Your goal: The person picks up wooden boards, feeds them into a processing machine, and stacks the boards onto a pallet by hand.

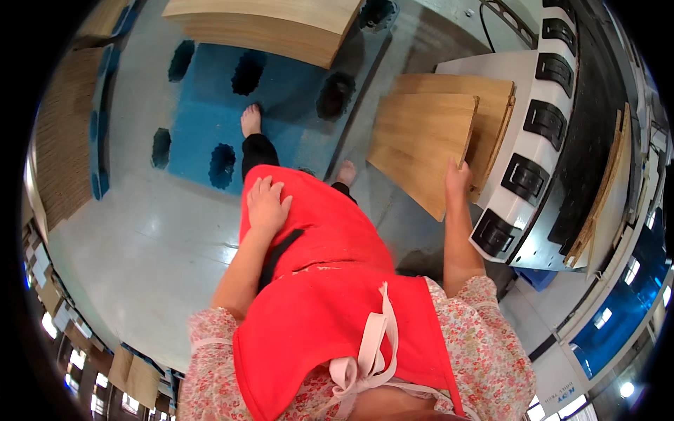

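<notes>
My right hand (458, 179) is closed around the near edge of a flat wood-grain board (425, 144), which stands tilted at my right. Behind it, a second wood-grain board (497, 126) leans toward the white side of a machine. Fingers apart, my left hand (267, 205) lies on the red apron (330, 235) over my thigh and holds nothing. The fingertips of my right hand are partly hidden at the board's edge.
One of my feet is on a blue plastic pallet (281, 151) with several dark holes; a board stack (270, 31) sits at its far end. The machine's white rail (511, 205) carries black latch-like parts. More stacked boards (67, 133) stand at far left.
</notes>
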Motion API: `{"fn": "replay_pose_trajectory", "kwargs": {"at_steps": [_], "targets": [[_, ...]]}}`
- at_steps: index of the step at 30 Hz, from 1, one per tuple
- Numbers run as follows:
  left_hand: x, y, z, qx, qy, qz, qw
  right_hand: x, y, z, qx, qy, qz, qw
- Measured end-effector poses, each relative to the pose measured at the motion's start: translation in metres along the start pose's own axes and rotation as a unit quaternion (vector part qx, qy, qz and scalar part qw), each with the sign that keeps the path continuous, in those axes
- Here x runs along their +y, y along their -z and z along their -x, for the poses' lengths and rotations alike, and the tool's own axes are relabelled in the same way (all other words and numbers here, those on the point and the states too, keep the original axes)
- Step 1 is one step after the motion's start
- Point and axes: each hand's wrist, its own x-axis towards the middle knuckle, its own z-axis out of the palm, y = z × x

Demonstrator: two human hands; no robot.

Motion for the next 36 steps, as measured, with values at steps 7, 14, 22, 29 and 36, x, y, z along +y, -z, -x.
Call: {"fn": "replay_pose_trajectory", "kwargs": {"at_steps": [7, 14, 22, 29, 36], "targets": [[-0.004, 0.022, -0.037, -0.031, -0.045, -0.068, 0.996, 0.002, 0.011, -0.038, 0.010, 0.003, -0.049, 0.999], [-0.005, 0.021, -0.042, 0.002, -0.052, -0.081, 0.995, -0.053, 0.019, -0.047, 0.047, -0.010, 0.073, 0.996], [0.000, 0.015, -0.041, 0.018, -0.058, -0.101, 0.993, -0.013, 0.039, -0.058, 0.114, 0.094, 0.192, 0.970], [0.001, 0.015, -0.043, 0.029, -0.068, -0.094, 0.993, -0.050, -0.002, 0.051, 0.074, 0.227, 0.199, 0.950], [-0.001, 0.023, -0.051, 0.018, -0.056, -0.063, 0.996, -0.109, -0.140, 0.082, -0.100, 0.275, 0.084, 0.952]]}}
